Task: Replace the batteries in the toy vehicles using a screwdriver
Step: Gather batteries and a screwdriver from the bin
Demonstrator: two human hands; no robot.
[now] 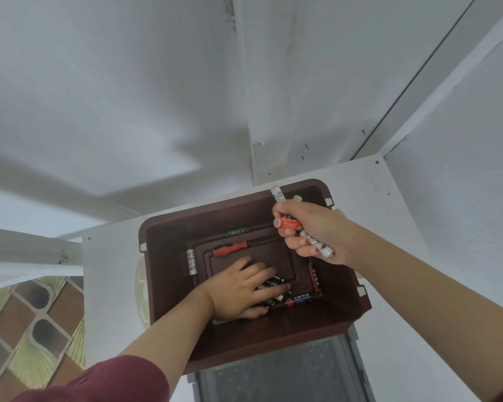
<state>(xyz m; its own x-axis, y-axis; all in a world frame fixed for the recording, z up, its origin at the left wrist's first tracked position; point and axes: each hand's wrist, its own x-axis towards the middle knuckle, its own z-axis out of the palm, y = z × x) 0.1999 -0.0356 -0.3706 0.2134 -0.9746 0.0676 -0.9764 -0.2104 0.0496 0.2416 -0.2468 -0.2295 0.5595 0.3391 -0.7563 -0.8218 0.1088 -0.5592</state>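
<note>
A brown bin point(343, 320) sits on a white worktop point(111, 285) by white walls. The left hand point(238, 288) lies flat, fingers spread, on loose batteries point(301, 300); the right hand point(317, 230) has its grip clamped on several cells point(288, 224).

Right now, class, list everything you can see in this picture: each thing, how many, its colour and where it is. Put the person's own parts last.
Bin: one, brown, on the white surface.
White surface: one, under the bin.
Screwdriver: one, orange and black handle, on the bin floor.
Loose batteries: green at the back, white at left, red at right, blue and red at front, dark ones under the left hand; total unclear.
Held batteries: at least four, one red, two white, one yellowish, in the right hand.
Grey crate: one, below the bin.
Patterned floor: lower left.
Left hand: reaching into the bin.
Right hand: above the bin.
</note>
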